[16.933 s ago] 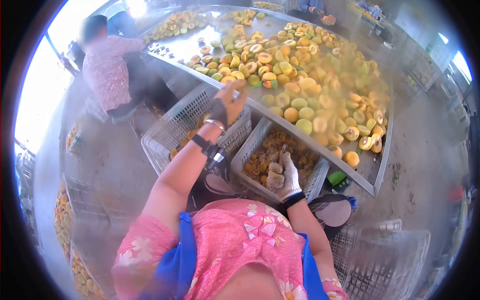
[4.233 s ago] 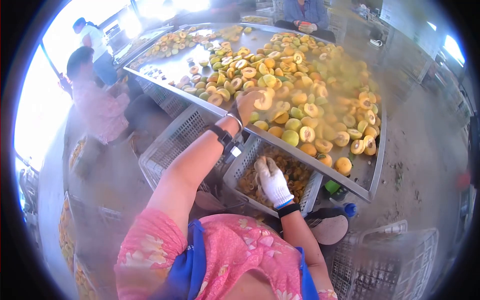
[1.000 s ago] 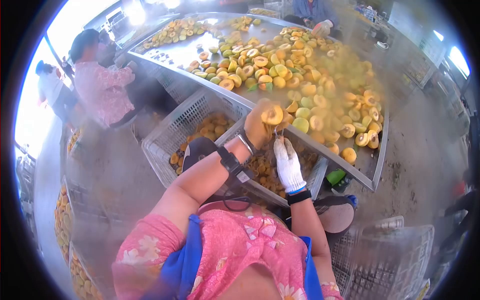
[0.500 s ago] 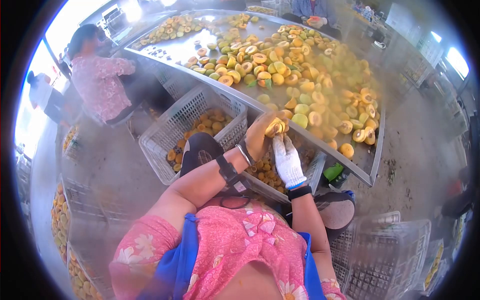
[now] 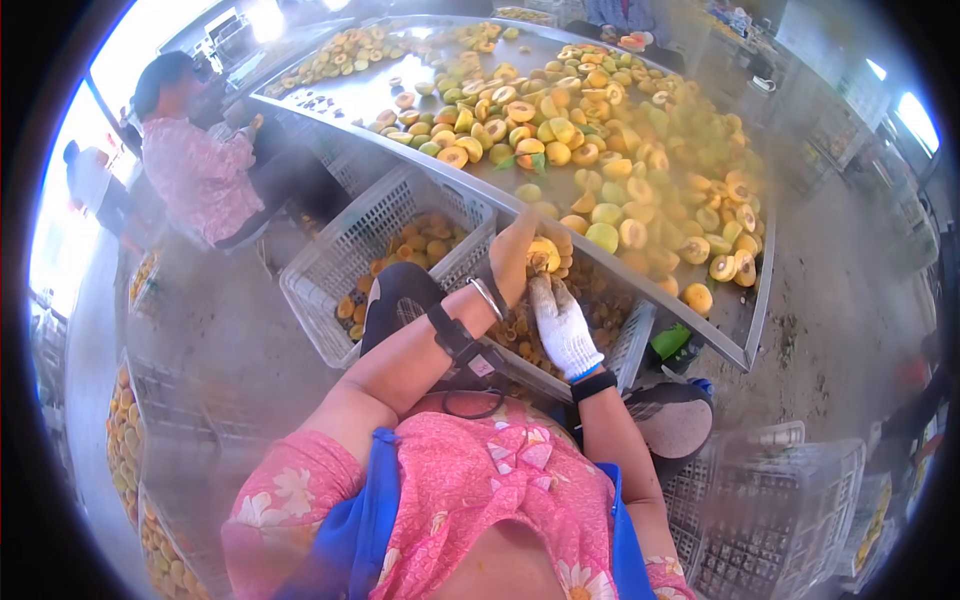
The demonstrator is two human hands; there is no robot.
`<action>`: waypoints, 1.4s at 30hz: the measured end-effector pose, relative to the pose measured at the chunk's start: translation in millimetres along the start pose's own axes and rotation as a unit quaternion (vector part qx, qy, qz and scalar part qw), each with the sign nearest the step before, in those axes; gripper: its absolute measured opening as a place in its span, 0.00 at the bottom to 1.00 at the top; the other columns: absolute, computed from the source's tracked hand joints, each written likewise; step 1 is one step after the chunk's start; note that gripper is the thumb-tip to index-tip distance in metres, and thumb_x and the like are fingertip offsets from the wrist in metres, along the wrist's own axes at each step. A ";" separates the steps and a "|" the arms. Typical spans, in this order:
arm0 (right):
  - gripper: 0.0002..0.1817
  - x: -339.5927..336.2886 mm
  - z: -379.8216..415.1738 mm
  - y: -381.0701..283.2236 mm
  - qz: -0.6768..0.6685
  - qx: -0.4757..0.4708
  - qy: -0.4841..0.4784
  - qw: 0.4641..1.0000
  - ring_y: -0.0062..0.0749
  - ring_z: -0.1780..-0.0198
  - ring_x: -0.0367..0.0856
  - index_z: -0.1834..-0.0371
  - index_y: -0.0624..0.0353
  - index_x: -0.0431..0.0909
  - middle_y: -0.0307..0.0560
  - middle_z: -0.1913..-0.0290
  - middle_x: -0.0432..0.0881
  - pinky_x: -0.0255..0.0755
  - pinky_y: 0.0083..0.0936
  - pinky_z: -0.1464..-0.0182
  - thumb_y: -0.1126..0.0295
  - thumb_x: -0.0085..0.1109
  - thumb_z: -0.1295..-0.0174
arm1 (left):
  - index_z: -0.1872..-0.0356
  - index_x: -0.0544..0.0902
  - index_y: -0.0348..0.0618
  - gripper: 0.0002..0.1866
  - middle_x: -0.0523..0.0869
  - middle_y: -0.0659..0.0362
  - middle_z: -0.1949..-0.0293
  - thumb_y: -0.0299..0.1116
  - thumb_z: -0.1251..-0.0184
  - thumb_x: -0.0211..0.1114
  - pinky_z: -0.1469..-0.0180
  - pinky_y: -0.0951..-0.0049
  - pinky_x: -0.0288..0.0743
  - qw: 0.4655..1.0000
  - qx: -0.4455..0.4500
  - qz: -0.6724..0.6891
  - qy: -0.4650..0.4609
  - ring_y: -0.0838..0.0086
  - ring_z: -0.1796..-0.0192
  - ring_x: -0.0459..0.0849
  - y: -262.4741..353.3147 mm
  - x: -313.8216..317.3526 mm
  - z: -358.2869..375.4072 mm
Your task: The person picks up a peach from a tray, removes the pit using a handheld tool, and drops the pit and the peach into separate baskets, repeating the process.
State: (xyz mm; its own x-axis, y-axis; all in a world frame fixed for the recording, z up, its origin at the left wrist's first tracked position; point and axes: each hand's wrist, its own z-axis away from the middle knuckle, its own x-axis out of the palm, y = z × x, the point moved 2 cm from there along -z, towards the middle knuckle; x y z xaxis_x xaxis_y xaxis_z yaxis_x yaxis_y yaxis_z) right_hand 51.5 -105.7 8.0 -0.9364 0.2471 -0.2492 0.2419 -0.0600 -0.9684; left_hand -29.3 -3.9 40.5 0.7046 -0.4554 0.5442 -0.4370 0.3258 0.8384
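Observation:
My bare left hand (image 5: 518, 258) is closed around a yellow fruit (image 5: 543, 255) at the near edge of the metal table (image 5: 490, 205). Just below it, my right hand (image 5: 563, 327), in a white glove with soiled fingertips, has its fingers pressed together at the fruit's lower side; whatever they pinch is too small to name. Under both hands a crate (image 5: 628, 345) holds small brownish-yellow pieces. To its left, a light grey crate (image 5: 310, 290) contains fruit halves. Many halved yellow and green fruits (image 5: 560, 130) lie on the table.
A co-worker in a pink top (image 5: 195, 175) sits at the left, and another person (image 5: 622, 18) is across the table. Stacked crates (image 5: 770, 510) stand at lower right. Fruit-filled crates (image 5: 125, 440) line the far left. A green object (image 5: 670, 341) is by the table corner.
Both my hands have shifted slightly left and down, with the fruit still in my left hand. The co-worker at the left has raised a hand with something small in it.

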 end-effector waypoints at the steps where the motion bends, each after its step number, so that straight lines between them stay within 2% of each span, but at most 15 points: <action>1: 0.24 3.7 -3.2 12.7 -0.043 -0.002 -0.001 0.999 0.26 0.47 0.77 0.39 0.67 0.75 0.48 0.47 0.83 0.71 0.26 0.43 0.56 0.50 0.22 | 0.63 0.83 0.34 0.27 0.87 0.52 0.68 0.51 0.18 0.50 0.63 0.70 0.84 1.000 0.014 -0.023 0.000 0.69 0.70 0.86 0.3 0.4 -1.1; 4: 0.25 6.0 -0.4 17.7 -0.161 0.040 -0.030 0.986 0.20 0.45 0.75 0.38 0.66 0.76 0.43 0.45 0.82 0.70 0.23 0.41 0.54 0.53 0.23 | 0.67 0.84 0.32 0.31 0.87 0.52 0.70 0.55 0.19 0.49 0.68 0.74 0.79 0.963 0.194 -0.185 -0.029 0.69 0.72 0.85 -8.8 -6.1 -12.2; 7: 0.24 6.6 3.7 24.7 -0.250 0.108 -0.061 0.960 0.18 0.51 0.76 0.40 0.62 0.77 0.40 0.51 0.82 0.72 0.21 0.47 0.52 0.54 0.24 | 0.72 0.84 0.32 0.33 0.86 0.54 0.74 0.54 0.19 0.50 0.70 0.76 0.75 0.987 0.022 -0.121 -0.107 0.72 0.75 0.82 -1.0 -8.6 -9.7; 11: 0.20 9.2 10.0 21.2 -0.327 0.141 -0.102 0.929 0.17 0.72 0.76 0.48 0.53 0.80 0.33 0.68 0.80 0.71 0.17 0.72 0.48 0.54 0.24 | 0.76 0.83 0.33 0.33 0.86 0.54 0.76 0.52 0.19 0.50 0.68 0.73 0.74 0.970 0.060 -0.217 -0.096 0.72 0.74 0.82 -4.7 -12.2 -6.8; 14: 0.20 6.5 18.5 7.3 -0.445 0.243 -0.169 0.845 0.18 0.87 0.65 0.56 0.48 0.78 0.30 0.79 0.73 0.57 0.16 0.86 0.44 0.52 0.25 | 0.76 0.84 0.32 0.33 0.86 0.52 0.76 0.53 0.19 0.50 0.69 0.72 0.76 0.974 0.053 -0.204 -0.081 0.68 0.75 0.83 -6.3 -11.8 -3.9; 17: 0.21 7.9 18.1 3.0 -0.468 0.269 -0.182 0.822 0.18 0.90 0.61 0.59 0.47 0.76 0.31 0.81 0.69 0.54 0.17 0.89 0.41 0.52 0.26 | 0.74 0.84 0.32 0.33 0.86 0.50 0.75 0.54 0.20 0.51 0.71 0.70 0.79 0.993 -0.033 -0.081 -0.085 0.65 0.76 0.84 -10.7 -13.7 -4.0; 20: 0.21 12.3 13.2 4.3 -0.396 0.241 -0.113 0.879 0.18 0.91 0.56 0.58 0.47 0.75 0.30 0.82 0.66 0.52 0.17 0.90 0.41 0.52 0.26 | 0.73 0.84 0.33 0.33 0.86 0.49 0.74 0.56 0.20 0.51 0.71 0.68 0.80 0.991 -0.053 -0.077 -0.094 0.63 0.75 0.84 -9.5 -8.5 -0.8; 22: 0.22 3.7 15.7 4.6 -0.475 0.256 -0.222 0.812 0.19 0.90 0.58 0.58 0.48 0.75 0.31 0.81 0.67 0.54 0.18 0.89 0.41 0.50 0.26 | 0.72 0.83 0.33 0.33 0.86 0.49 0.73 0.57 0.20 0.50 0.70 0.67 0.82 0.980 -0.003 -0.126 -0.152 0.62 0.74 0.85 -5.1 -11.8 -5.9; 27: 0.23 7.5 17.8 14.5 -0.619 0.217 -0.293 0.695 0.19 0.90 0.56 0.56 0.51 0.73 0.32 0.82 0.65 0.54 0.19 0.89 0.42 0.48 0.24 | 0.64 0.82 0.35 0.30 0.86 0.49 0.69 0.58 0.21 0.50 0.69 0.62 0.84 0.994 -0.094 0.050 0.011 0.60 0.72 0.86 -1.0 -4.7 3.2; 31: 0.23 3.8 21.1 16.6 -0.677 0.166 -0.309 0.647 0.17 0.90 0.56 0.54 0.54 0.71 0.32 0.81 0.64 0.54 0.18 0.88 0.43 0.47 0.24 | 0.61 0.81 0.36 0.26 0.86 0.49 0.66 0.54 0.21 0.53 0.65 0.60 0.85 0.988 0.014 0.111 0.105 0.60 0.69 0.87 21.6 -56.0 -23.0; 32: 0.24 -0.3 20.9 18.3 -0.696 0.160 -0.324 0.620 0.17 0.90 0.56 0.53 0.55 0.71 0.32 0.81 0.64 0.54 0.19 0.88 0.43 0.46 0.23 | 0.59 0.82 0.37 0.23 0.87 0.50 0.63 0.51 0.21 0.55 0.62 0.61 0.85 0.989 0.069 0.018 0.129 0.61 0.66 0.87 28.9 -94.7 -41.1; 34: 0.24 -5.6 20.9 16.1 -0.717 0.152 -0.325 0.598 0.17 0.90 0.56 0.53 0.56 0.71 0.32 0.81 0.64 0.54 0.18 0.88 0.43 0.46 0.23 | 0.55 0.83 0.38 0.19 0.88 0.50 0.60 0.45 0.23 0.57 0.57 0.65 0.84 0.949 0.157 -0.213 0.172 0.63 0.62 0.88 53.0 -115.4 -46.8; 36: 0.24 -5.8 15.8 18.2 -0.720 0.157 -0.312 0.600 0.17 0.90 0.57 0.52 0.56 0.71 0.33 0.81 0.65 0.54 0.18 0.88 0.43 0.46 0.23 | 0.50 0.84 0.39 0.16 0.88 0.50 0.58 0.41 0.25 0.59 0.52 0.68 0.82 0.831 0.216 -0.470 0.203 0.65 0.59 0.88 84.2 -95.3 -36.4; 39: 0.25 -6.7 9.6 15.9 -0.729 0.171 -0.313 0.584 0.17 0.90 0.57 0.52 0.56 0.71 0.34 0.81 0.65 0.54 0.18 0.88 0.43 0.46 0.24 | 0.47 0.85 0.44 0.19 0.89 0.47 0.55 0.45 0.30 0.61 0.48 0.68 0.79 0.715 0.255 -0.642 0.107 0.63 0.54 0.88 74.3 -79.8 -65.9; 42: 0.25 -5.8 3.8 16.6 -0.721 0.169 -0.330 0.586 0.18 0.90 0.56 0.53 0.55 0.72 0.34 0.80 0.65 0.54 0.18 0.89 0.42 0.44 0.23 | 0.49 0.86 0.44 0.23 0.88 0.44 0.54 0.51 0.35 0.63 0.46 0.61 0.79 0.600 0.181 -0.779 -0.024 0.56 0.52 0.88 60.9 -34.1 -101.6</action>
State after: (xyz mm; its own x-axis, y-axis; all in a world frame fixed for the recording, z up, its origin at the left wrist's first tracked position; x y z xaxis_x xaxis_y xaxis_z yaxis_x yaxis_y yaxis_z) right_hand 60.0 -111.9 -6.7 -0.0277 -0.1445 0.9891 -0.8805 -0.4649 -0.0926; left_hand -23.2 115.6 69.9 0.4030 0.0000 -0.9152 0.6320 -0.7233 0.2783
